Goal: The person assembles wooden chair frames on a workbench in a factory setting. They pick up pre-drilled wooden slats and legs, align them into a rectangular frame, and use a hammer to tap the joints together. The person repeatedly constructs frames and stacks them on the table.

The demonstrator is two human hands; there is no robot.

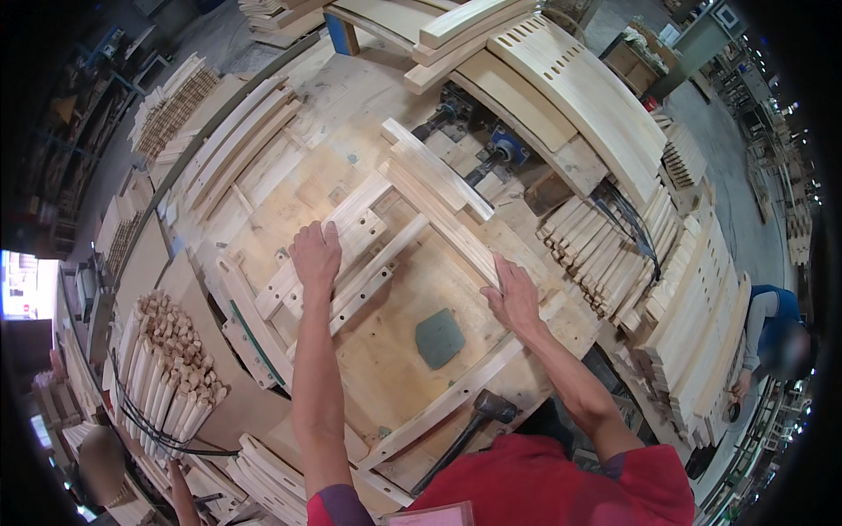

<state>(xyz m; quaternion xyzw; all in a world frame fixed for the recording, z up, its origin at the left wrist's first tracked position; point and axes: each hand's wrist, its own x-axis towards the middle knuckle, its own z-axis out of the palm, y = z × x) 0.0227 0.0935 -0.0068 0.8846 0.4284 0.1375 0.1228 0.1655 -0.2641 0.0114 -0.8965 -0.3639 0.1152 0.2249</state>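
A pale wooden frame (pixel 452 237) lies on the worn plywood bench, a long rail joined at its far end to a crosspiece. My left hand (pixel 316 256) is closed over the crosspiece (pixel 360 196), near a short board with dark holes (pixel 358 235). My right hand (pixel 515 296) grips the near end of the long rail, its thumb and fingers on either side. A narrow slat (pixel 395 244) runs from the rail toward my left forearm. Nearer me, a grey-green pad (pixel 439 339) lies flat, and a dark-headed mallet (pixel 495 406) rests by my body.
Metal clamps (pixel 502 151) with blue parts stand beyond the frame. Bundled wooden sticks (pixel 171 373) sit at left, more sticks (pixel 605 250) at right. Slotted boards (pixel 570 74) are stacked at the far right. A co-worker (pixel 772 324) is at the right edge; another person's hand (pixel 180 486) shows lower left.
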